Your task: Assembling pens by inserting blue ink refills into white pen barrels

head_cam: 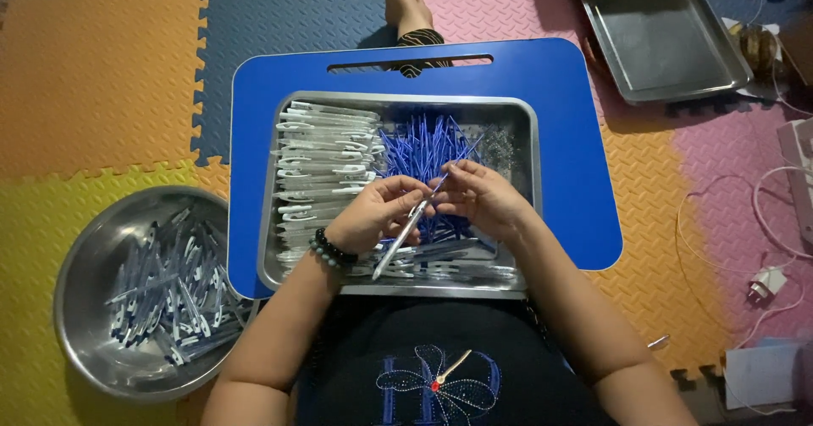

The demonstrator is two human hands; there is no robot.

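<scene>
My left hand (377, 212), with a dark bead bracelet at the wrist, holds a white pen barrel (400, 241) that slants down toward me. My right hand (478, 197) pinches a thin blue refill (444, 178) whose lower end meets the barrel's upper end. Both hands hover over a steel tray (532, 151) on a blue lap table (576, 138). Inside the tray lie rows of white pen barrels (326, 159) on the left and a heap of blue refills (423, 146) in the middle.
A round steel bowl (85, 257) with several white and blue pens stands on the foam floor mats at my left. Another steel tray (660, 32) lies at the far right. White cables and a charger (766, 282) trail at right. Someone's foot (406, 7) shows beyond the table.
</scene>
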